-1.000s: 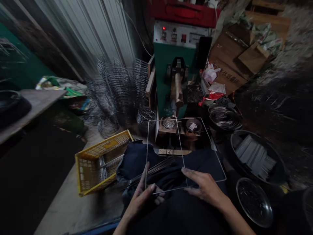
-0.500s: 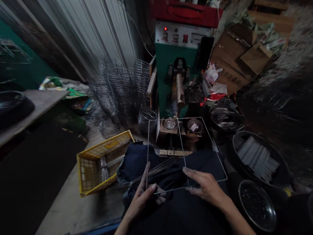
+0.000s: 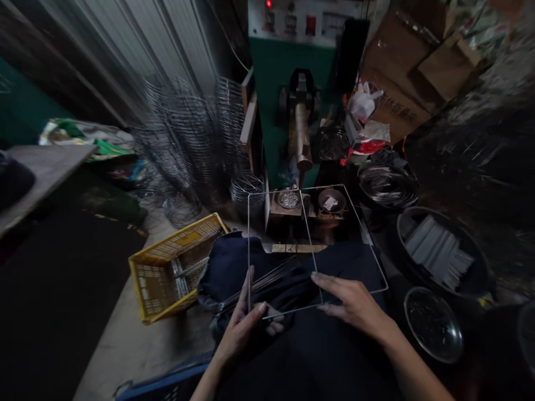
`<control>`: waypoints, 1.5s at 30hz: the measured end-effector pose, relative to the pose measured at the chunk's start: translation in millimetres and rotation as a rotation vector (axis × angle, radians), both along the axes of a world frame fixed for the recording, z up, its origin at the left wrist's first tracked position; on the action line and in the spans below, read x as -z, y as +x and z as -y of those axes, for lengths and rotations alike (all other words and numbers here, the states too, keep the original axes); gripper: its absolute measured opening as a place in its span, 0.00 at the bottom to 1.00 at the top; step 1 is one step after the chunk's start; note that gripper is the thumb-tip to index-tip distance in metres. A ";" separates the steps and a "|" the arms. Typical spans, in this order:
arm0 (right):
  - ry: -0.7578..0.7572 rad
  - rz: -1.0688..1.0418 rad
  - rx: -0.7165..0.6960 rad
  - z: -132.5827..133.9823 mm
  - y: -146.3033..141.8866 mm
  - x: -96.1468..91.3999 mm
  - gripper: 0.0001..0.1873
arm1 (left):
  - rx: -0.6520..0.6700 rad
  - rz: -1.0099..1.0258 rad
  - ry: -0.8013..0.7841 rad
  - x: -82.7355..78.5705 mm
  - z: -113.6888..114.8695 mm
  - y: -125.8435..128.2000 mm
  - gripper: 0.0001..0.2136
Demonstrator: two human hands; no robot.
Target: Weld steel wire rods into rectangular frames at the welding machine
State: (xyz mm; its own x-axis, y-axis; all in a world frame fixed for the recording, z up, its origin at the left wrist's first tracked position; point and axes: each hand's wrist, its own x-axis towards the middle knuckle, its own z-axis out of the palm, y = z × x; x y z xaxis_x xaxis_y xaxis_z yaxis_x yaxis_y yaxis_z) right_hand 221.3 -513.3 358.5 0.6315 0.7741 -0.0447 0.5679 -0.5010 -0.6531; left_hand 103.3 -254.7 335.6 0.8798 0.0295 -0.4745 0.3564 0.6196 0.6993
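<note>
A rectangular wire frame with one crosswire spans the space above my lap. My left hand grips its near left corner, thumb on the near wire and fingers along the side wire. My right hand pinches the frame where the crosswire meets the near wire. The far wire reaches up to the tip area under the metal arm of the green machine; I cannot tell whether they touch. Several loose straight wires lie across the dark cloth on my lap, partly behind the frame.
A yellow crate holding wire pieces stands at left, with stacked wire rings behind it. Two small bowls, one a dish of metal bits, sit below the machine. A tub of flat strips and a round bowl stand at right.
The view has tilted down slightly, so the machine sits higher in it. Both hands keep the same hold on the wire frame, which shows little movement against the machine.
</note>
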 end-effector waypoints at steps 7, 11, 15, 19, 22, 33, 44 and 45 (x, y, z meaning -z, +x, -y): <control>-0.014 -0.045 0.029 1.5 -1.9 1.1 0.36 | -0.013 0.015 0.015 6.0 5.5 -0.4 0.50; 0.029 -0.007 0.051 -2.1 -4.8 10.8 0.34 | 0.001 0.090 0.032 9.1 0.8 0.8 0.48; 0.075 0.084 0.095 -15.7 26.7 20.3 0.32 | 0.043 0.184 0.048 13.9 -13.9 37.2 0.48; 0.089 0.139 0.148 -36.0 104.5 11.7 0.34 | 0.013 0.319 0.064 15.6 -34.7 113.7 0.47; 0.153 0.068 0.193 -51.6 177.1 -4.4 0.39 | 0.002 0.382 0.073 14.2 -50.9 172.9 0.45; 0.151 -0.385 0.101 -131.0 310.2 -4.7 0.12 | -0.090 0.412 0.020 23.4 -84.9 255.2 0.46; 0.217 -0.427 0.091 -141.4 306.4 -19.2 0.17 | -0.128 0.420 -0.016 29.7 -90.5 259.2 0.46; 0.217 -0.431 0.083 -143.2 305.6 -21.2 0.18 | -0.137 0.416 -0.017 29.8 -91.4 259.6 0.46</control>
